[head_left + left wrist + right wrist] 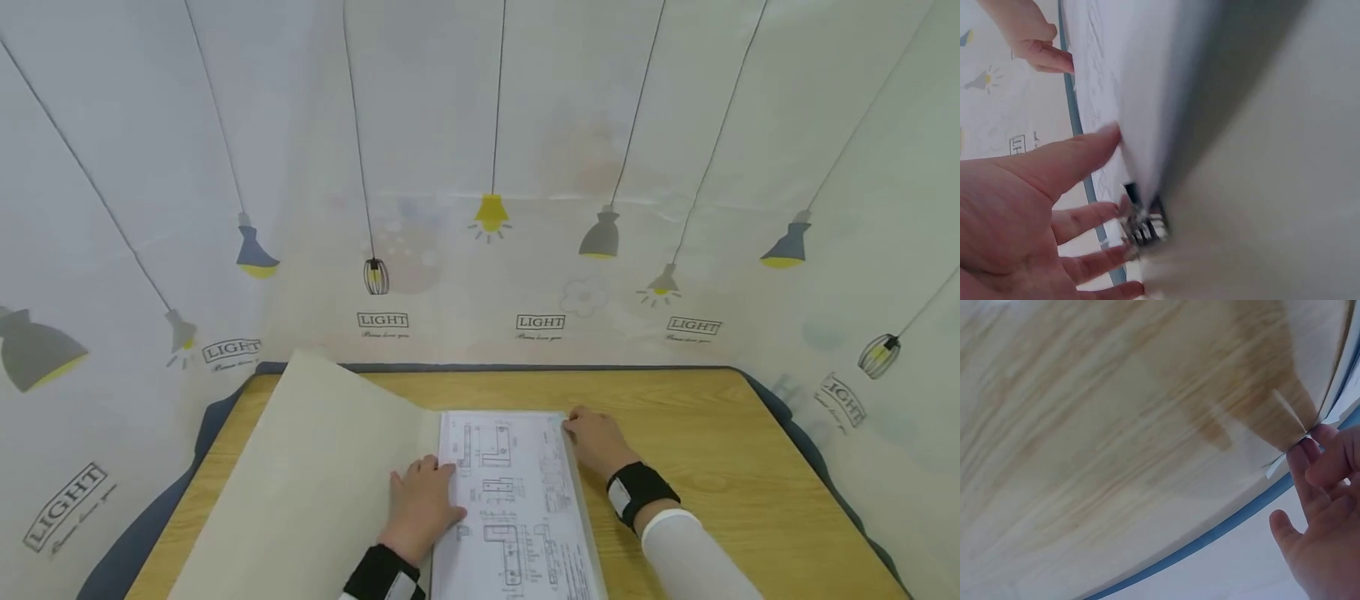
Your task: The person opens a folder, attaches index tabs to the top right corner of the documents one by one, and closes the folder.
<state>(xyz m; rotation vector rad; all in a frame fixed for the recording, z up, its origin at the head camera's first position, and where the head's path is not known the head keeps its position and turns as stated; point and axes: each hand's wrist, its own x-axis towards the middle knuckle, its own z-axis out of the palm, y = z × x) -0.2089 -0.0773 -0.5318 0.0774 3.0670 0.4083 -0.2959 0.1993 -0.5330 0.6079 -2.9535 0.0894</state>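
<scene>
An opened cream folder (322, 450) lies on the wooden table with its cover spread to the left. Inside it is a stack of white sheets (517, 492) printed with technical drawings. My left hand (422, 510) rests at the left margin of the sheets, fingers spread and fairly straight. In the left wrist view, its fingertips are beside a shiny metal clip (1146, 226) at the fold, partly blurred. At the upper right corner of the stack, my right hand (600, 442) pinches the edge with its fingertips. The right wrist view shows those fingertips (1297, 456) at the edge.
Wooden tabletop (712, 467) extends to the right of the folder. A pale wall covering (450, 150) printed with hanging lamps surrounds the table on the back and sides. A dark blue edge (795, 433) runs round the tabletop. Both wrists wear black bands (641, 492).
</scene>
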